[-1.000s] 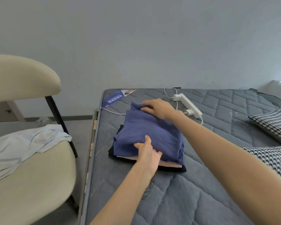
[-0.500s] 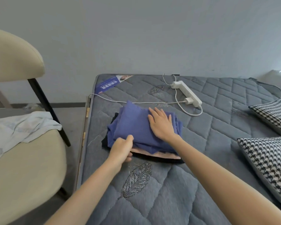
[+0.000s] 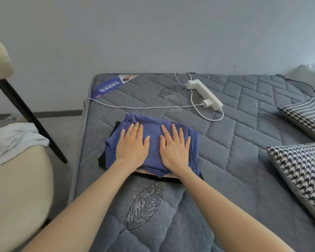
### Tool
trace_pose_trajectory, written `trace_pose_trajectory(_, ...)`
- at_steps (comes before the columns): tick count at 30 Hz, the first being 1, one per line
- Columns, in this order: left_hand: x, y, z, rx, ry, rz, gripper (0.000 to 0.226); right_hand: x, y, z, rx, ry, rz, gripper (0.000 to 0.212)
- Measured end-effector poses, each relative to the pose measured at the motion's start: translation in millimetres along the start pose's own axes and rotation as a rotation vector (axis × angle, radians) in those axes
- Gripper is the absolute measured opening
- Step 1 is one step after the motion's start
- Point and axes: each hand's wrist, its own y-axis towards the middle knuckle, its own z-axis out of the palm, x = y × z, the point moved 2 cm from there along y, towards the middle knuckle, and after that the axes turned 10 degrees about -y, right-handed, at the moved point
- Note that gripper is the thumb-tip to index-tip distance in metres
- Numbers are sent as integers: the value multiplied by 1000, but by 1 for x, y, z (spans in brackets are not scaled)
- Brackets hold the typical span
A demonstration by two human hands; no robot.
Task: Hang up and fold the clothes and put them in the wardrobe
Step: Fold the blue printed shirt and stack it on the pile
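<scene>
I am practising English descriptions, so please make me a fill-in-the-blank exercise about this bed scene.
1. The left hand and the right hand press flat on a folded ____ garment.
2. The power strip on the grey mattress is ____ in colour.
3. A white cloth lies on the cream chair, to the ____ of the mattress.
4. The houndstooth pillow lies to the ____ of the garment.

Missing words: blue; white; left; right.

A blue label (image 3: 108,87) at the mattress (image 3: 225,160) corner carries white Chinese characters, upside down and too small to read.
</scene>
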Motion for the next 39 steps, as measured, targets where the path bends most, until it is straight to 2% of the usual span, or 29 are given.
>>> trace_pose_trajectory(4, 13, 2, 17, -82, -48, 5, 59, -2, 7, 13, -48, 6, -3, 49)
trace_pose_trajectory(9, 15, 2, 21, -73, -61, -45, 64, -14, 10, 15, -15, 33, -7, 52)
trace_pose_trajectory(14, 17, -10, 9, -21, -88, -99, 68, -34, -1, 10, 40, 64, 150, 58)
trace_pose_trajectory(19, 28, -28, -9, 144, -83, -162, 66, -45, -17, -9, 228, 155, 223, 59)
trace_pose_trajectory(21, 32, -39, -22, 241, -101, -206, 66, -44, -22, -23, 286, 57, 240, 59)
trace_pose_trajectory(22, 34, -46, -30, 262, -96, -216, 66, -40, -26, -31, 257, -37, 237, 58)
trace_pose_trajectory(25, 36, -67, -61, 179, -60, -207, 59, -22, -40, -59, -17, -300, 151, 45)
trace_pose_trajectory(28, 37, -87, -94, 41, -106, -214, 50, 1, -54, -84, -152, -221, 40, 36)
trace_pose_trajectory(33, 37, -124, -139, -101, -211, -203, 44, 44, -85, -115, -146, 70, -124, 35)
trace_pose_trajectory(39, 63, -190, -182, -227, -205, -238, 39, 93, -135, -126, -50, 206, -319, 31)
